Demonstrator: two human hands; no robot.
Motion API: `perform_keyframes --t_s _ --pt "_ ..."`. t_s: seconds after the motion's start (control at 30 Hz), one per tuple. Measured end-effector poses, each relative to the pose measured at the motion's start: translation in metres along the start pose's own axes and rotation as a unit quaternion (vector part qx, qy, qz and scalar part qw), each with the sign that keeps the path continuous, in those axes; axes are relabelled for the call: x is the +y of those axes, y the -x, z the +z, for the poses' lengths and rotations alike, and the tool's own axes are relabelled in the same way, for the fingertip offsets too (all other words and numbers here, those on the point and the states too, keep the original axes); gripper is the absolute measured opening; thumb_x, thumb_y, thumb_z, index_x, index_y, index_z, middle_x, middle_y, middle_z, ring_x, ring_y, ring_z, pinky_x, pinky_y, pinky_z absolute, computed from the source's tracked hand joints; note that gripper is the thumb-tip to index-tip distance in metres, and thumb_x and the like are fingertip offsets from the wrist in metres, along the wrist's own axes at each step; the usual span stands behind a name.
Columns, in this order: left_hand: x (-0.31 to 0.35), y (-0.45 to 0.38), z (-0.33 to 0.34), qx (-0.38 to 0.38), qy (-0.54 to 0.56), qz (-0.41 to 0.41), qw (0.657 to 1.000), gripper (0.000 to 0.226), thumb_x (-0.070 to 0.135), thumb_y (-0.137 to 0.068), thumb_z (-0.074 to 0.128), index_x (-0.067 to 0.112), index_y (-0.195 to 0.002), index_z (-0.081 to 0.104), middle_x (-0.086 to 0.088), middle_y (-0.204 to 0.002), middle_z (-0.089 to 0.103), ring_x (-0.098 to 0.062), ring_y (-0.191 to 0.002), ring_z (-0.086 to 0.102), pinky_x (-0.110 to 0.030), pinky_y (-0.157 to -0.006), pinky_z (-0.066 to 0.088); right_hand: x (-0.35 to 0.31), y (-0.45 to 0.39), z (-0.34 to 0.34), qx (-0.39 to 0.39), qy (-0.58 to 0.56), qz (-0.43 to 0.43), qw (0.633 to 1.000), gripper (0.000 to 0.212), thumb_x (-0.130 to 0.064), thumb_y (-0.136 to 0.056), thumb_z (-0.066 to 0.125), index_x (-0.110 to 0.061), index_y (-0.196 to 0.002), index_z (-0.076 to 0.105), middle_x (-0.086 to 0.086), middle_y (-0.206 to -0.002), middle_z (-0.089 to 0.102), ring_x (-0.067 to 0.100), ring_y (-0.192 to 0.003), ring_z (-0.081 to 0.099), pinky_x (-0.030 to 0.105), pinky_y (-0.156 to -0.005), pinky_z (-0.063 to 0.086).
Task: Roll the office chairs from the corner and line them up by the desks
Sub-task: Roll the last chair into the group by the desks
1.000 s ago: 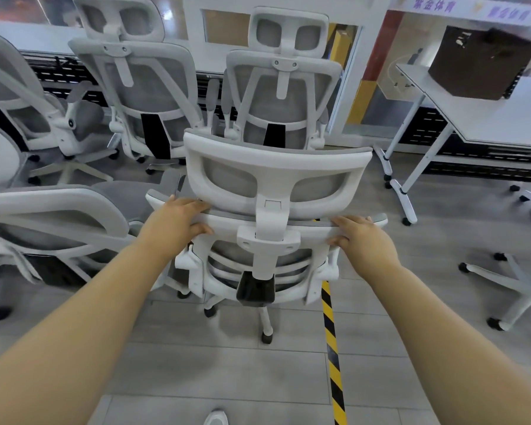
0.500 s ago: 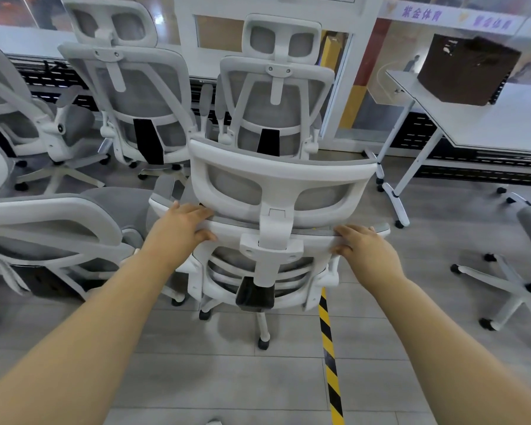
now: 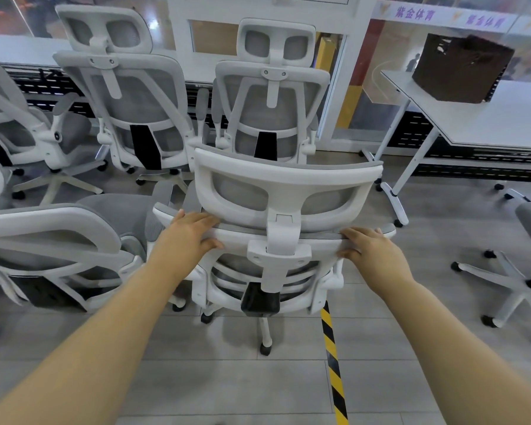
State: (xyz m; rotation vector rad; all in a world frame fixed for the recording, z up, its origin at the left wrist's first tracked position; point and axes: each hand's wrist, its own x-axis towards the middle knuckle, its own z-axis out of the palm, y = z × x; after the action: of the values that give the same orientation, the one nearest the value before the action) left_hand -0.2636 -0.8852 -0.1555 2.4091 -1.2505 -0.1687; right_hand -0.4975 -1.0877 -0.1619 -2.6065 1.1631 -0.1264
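Head view: your left hand (image 3: 190, 233) and right hand (image 3: 370, 251) stay closed over top rail of nearest chair (image 3: 276, 237). Over last second chair crept slightly back from chair cluster (image 3: 129, 96), still far from desk (image 3: 488, 118); roll barely begun. Front casters hidden under seat; fingertips wrapped out of sight.

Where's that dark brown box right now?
The dark brown box is at the upper right of the head view, sitting on the white desk, beyond and to the right of the chair that both hands grip.
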Motion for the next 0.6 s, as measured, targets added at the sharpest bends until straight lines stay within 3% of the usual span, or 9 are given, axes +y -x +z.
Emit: perform_keyframes --t_s 0.2,0.33,0.4,0.5,0.6 --pt "-0.003 0.000 0.001 -0.006 -0.008 0.013 1.000 0.045 0.026 -0.087 0.060 0.012 -0.129 0.052 -0.005 -0.138 0.048 -0.024 -0.134 0.031 -0.034 -0.113 0.013 -0.007 0.004 -0.008 -0.012 0.021 -0.020 1.000 0.036 -0.022 -0.096 0.048 -0.018 -0.132 0.049 0.000 -0.138 0.048 0.031 -0.133 0.032 0.039 -0.109 0.027" --pt "-0.009 -0.002 0.002 -0.011 -0.031 0.036 0.999 0.045 0.028 -0.086 0.062 0.010 -0.127 0.054 -0.007 -0.135 0.050 -0.026 -0.129 0.038 -0.034 -0.115 0.010 -0.007 0.001 -0.011 -0.043 0.038 -0.010 0.998 0.039 -0.029 -0.095 0.048 -0.023 -0.134 0.045 -0.005 -0.141 0.044 0.029 -0.135 0.030 0.042 -0.106 0.032" --pt "-0.011 -0.004 0.002 -0.027 -0.053 0.045 0.997 0.046 0.030 -0.086 0.061 0.010 -0.127 0.053 -0.006 -0.134 0.051 -0.025 -0.127 0.042 -0.037 -0.115 0.012 -0.007 -0.001 -0.014 -0.057 0.053 -0.008 0.997 0.040 -0.032 -0.094 0.048 -0.026 -0.133 0.044 -0.006 -0.140 0.044 0.030 -0.131 0.035 0.045 -0.097 0.040" --pt "-0.006 -0.001 -0.003 -0.048 -0.083 0.028 0.995 0.047 0.031 -0.087 0.059 0.016 -0.130 0.049 -0.001 -0.137 0.047 -0.023 -0.125 0.042 -0.039 -0.106 0.031 -0.011 -0.002 -0.024 -0.084 0.087 -0.006 0.993 0.043 -0.035 -0.093 0.048 -0.026 -0.135 0.042 -0.005 -0.137 0.045 0.027 -0.117 0.047 0.037 -0.076 0.044" --pt "0.002 0.007 -0.013 -0.064 -0.102 -0.001 0.993 0.050 0.031 -0.087 0.058 0.022 -0.134 0.043 0.004 -0.141 0.041 -0.020 -0.120 0.047 -0.039 -0.088 0.047 -0.013 0.000 -0.037 -0.105 0.128 -0.020 0.986 0.049 -0.040 -0.091 0.052 -0.026 -0.136 0.040 -0.003 -0.136 0.046 0.023 -0.117 0.048 0.035 -0.073 0.041"
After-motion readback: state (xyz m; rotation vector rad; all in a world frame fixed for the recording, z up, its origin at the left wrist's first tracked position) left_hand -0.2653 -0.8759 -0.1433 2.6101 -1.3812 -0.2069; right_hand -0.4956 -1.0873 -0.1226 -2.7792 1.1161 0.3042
